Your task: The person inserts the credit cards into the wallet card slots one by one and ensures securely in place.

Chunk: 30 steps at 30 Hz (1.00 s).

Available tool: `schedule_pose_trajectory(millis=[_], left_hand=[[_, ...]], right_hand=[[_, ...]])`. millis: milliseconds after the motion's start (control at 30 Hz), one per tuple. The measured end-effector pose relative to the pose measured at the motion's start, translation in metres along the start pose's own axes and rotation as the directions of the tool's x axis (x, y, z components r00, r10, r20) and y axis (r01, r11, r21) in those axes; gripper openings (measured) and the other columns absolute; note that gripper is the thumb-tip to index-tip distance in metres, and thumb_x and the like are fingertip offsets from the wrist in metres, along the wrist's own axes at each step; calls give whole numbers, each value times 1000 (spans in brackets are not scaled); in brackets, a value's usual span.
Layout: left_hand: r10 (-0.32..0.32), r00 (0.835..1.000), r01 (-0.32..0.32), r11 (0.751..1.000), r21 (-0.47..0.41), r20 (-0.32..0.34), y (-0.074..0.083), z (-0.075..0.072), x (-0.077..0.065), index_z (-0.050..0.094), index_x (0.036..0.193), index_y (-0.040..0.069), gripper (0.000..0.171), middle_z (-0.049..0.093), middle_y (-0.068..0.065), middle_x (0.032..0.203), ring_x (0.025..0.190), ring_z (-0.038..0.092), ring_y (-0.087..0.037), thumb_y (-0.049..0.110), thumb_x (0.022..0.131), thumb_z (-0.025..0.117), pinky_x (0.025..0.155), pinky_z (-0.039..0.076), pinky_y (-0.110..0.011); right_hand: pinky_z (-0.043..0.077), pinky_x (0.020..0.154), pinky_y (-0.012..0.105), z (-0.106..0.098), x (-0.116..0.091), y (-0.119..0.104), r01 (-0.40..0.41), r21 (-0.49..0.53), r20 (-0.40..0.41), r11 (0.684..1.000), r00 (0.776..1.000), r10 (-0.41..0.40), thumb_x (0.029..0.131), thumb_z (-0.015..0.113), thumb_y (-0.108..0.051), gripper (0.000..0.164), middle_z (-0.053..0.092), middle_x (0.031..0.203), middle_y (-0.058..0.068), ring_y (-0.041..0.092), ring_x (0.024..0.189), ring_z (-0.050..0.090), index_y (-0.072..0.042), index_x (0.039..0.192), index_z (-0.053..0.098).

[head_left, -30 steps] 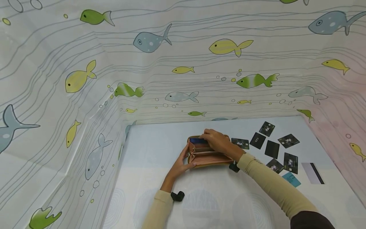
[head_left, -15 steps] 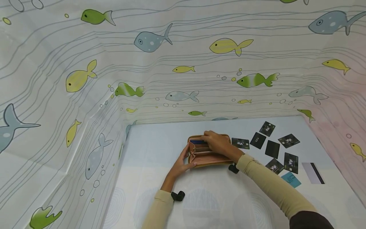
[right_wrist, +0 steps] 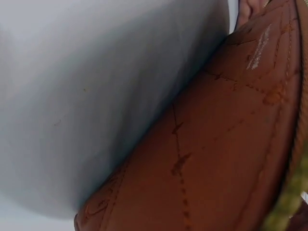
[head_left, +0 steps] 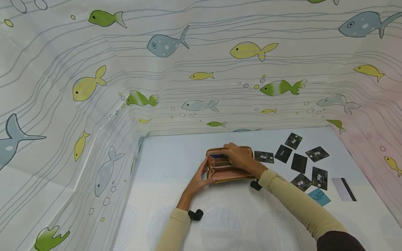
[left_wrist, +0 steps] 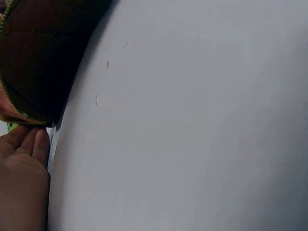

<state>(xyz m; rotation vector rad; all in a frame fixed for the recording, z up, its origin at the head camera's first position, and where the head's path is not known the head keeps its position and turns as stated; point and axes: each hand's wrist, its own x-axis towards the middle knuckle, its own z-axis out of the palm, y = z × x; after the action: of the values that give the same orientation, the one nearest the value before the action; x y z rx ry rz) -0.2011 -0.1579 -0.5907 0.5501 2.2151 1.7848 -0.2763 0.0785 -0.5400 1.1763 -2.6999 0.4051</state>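
An unzipped long wallet (head_left: 230, 174) stands open on the table, its pinkish inner pockets facing up. My left hand (head_left: 198, 178) grips its left end, thumb at the near edge and fingers along the side. A dark blue card (head_left: 216, 156) shows as a narrow strip in the far pocket. Curled over that pocket, my right hand (head_left: 239, 156) pinches the card; its fingertips are hidden. The left wrist view has the wallet's dark quilted outside (left_wrist: 43, 57) above the left hand (left_wrist: 24, 168). Brown stitched leather (right_wrist: 207, 154) fills much of the right wrist view.
Several black VIP cards (head_left: 319, 178) lie scattered right of the wallet, one black card (head_left: 263, 157) close beside it. A teal card (head_left: 319, 197) and a pale card with a dark stripe (head_left: 342, 190) lie nearer the right edge. A fish-print sheet (head_left: 201, 94) rises behind the table.
The blue card has gone deeper into the far pocket, so less of it shows. My right hand has shifted slightly; the left hand keeps its place on the wallet.
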Motion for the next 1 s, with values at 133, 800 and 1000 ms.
schedule_pose_trajectory(millis=[133,800,1000], left_hand=[[9,999,-9,1000,7,-36,-22,2,4,9,162,22,96,19,-7,167,153,24,-28,21,91,72,122,24,-55],[28,998,-26,999,30,-52,-36,3,6,10,162,27,96,21,-3,167,152,26,-25,32,90,73,122,26,-53],[37,998,-36,999,22,-48,-39,3,7,10,162,27,95,19,-3,167,152,25,-25,29,91,73,122,25,-55]], right_hand=[[56,77,35,3,1,1,-4,-8,-1,1000,1000,4,97,59,0,36,62,91,4,22,87,61,-19,125,71],[52,69,31,18,-5,4,40,30,-129,999,991,-36,94,64,1,20,62,89,2,18,79,57,-14,97,78],[52,69,31,16,-3,3,26,32,-107,999,994,-22,95,64,-1,20,62,88,2,19,78,56,-13,97,79]])
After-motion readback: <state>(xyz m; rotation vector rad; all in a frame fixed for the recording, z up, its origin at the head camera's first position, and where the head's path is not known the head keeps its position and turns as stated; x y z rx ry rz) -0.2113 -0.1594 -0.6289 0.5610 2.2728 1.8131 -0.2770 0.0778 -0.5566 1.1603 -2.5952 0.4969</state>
